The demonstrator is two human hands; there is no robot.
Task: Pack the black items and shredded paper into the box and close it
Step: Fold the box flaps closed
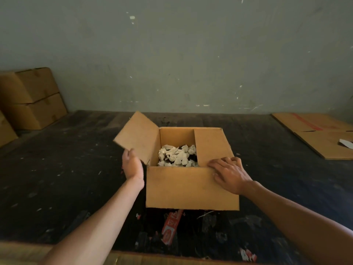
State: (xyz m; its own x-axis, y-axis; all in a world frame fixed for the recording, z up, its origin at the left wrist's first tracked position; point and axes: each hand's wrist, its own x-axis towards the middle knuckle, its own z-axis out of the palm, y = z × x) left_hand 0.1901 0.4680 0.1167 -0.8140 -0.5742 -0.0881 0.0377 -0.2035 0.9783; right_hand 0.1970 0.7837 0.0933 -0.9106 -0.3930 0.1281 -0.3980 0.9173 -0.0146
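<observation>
Two flaps left to fold. Box (pixel 191 186) at centre of dark surface (pixel 76 159), near wall facing the camera. Left flap (pixel 138 135) raised and tilted outward, long edge running away from the camera, hinged on the box's left wall. Right flap (pixel 211 145) lowered over the opening. Left hand (pixel 131 165) just beside the raised flap, fingers curled round its near edge: left grip grasping it, ready to swing it rightward. Right hand (pixel 228 174) flat, fingers spread, pressing near right corner, grasping nothing. Shredded paper (pixel 177 155) inside; only a dark glimpse beneath it.
</observation>
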